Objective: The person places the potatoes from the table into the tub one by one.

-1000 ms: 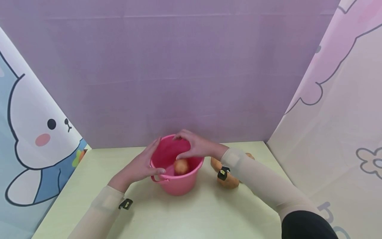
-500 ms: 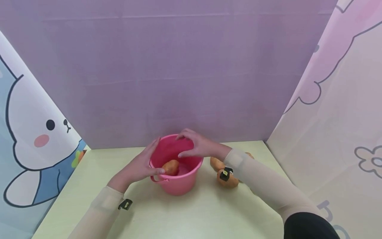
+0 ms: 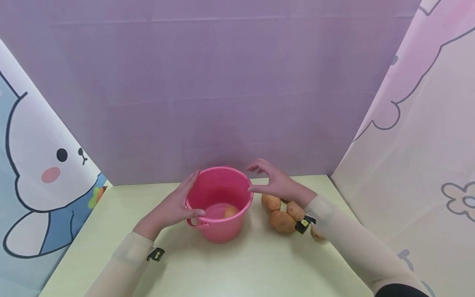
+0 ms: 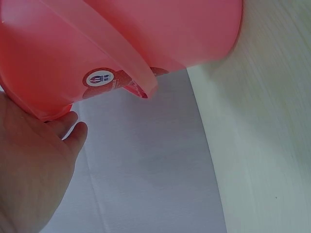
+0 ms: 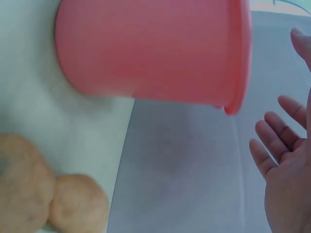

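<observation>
A pink bucket (image 3: 222, 231) stands upright on the table, with one potato (image 3: 231, 211) on its floor, partly hidden by the near rim. My left hand (image 3: 172, 208) holds the bucket at its left rim, thumb toward the near side and fingers along the far side; the left wrist view shows two fingertips (image 4: 80, 136) beside the rim. My right hand (image 3: 276, 181) hovers just right of the rim, holding nothing, its fingers apart and loosely bent. Below its wrist lie several potatoes (image 3: 283, 222), some partly covered by the forearm.
The pale table (image 3: 222, 272) extends around the bucket toward me. A purple cloth wall (image 3: 222, 103) rises close behind it. Printed panels stand at both sides, the left one with a cartoon rabbit (image 3: 52, 152).
A potato that was under my right hand now lies in the bucket, having rolled left and then back right. My right hand has moved out to the right. The left hand stays.
</observation>
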`<move>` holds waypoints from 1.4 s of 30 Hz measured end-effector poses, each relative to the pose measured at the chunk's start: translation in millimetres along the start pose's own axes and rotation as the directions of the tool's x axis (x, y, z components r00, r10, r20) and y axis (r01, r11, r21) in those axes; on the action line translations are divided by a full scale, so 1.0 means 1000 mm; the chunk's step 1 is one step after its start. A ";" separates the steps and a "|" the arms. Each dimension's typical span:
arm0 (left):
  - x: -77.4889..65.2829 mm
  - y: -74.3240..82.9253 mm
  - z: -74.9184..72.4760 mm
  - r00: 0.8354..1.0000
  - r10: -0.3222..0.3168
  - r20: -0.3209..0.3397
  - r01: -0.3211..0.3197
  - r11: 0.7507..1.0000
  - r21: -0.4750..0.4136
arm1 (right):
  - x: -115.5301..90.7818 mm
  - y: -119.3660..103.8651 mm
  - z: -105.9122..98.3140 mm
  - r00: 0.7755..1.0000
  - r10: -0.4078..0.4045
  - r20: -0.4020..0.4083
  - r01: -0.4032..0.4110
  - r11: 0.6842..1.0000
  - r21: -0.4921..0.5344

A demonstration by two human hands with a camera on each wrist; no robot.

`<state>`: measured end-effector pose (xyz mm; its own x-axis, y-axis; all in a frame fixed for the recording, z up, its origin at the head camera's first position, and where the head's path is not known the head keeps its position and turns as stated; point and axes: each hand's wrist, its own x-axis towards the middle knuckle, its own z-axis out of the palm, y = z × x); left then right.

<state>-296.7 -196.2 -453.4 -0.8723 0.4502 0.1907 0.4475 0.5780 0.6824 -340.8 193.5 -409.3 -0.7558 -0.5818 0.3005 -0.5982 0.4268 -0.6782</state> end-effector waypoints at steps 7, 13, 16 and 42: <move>0.000 -0.001 0.000 1.000 0.010 -0.007 -0.010 1.000 0.001 | -0.037 0.018 -0.015 0.998 0.033 -0.047 -0.034 0.999 -0.019; -0.001 -0.001 0.001 1.000 0.010 -0.012 -0.010 1.000 0.003 | -0.069 0.034 -0.020 0.995 0.053 -0.087 -0.056 0.998 -0.035; -0.001 -0.002 0.002 1.000 0.007 -0.008 -0.007 1.000 -0.001 | -0.083 0.041 -0.022 0.992 0.046 -0.116 -0.052 0.997 -0.054; 0.000 0.000 0.000 1.000 -0.004 -0.004 0.003 0.999 -0.038 | -0.165 0.091 -0.028 0.955 0.053 -0.292 -0.116 0.973 -0.201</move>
<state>-296.9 -195.6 -453.5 -0.8746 0.4457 0.1908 0.4367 0.5529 0.7096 -277.6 347.7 -502.1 -0.8312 -0.3305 0.4472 -0.5482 0.6216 -0.5595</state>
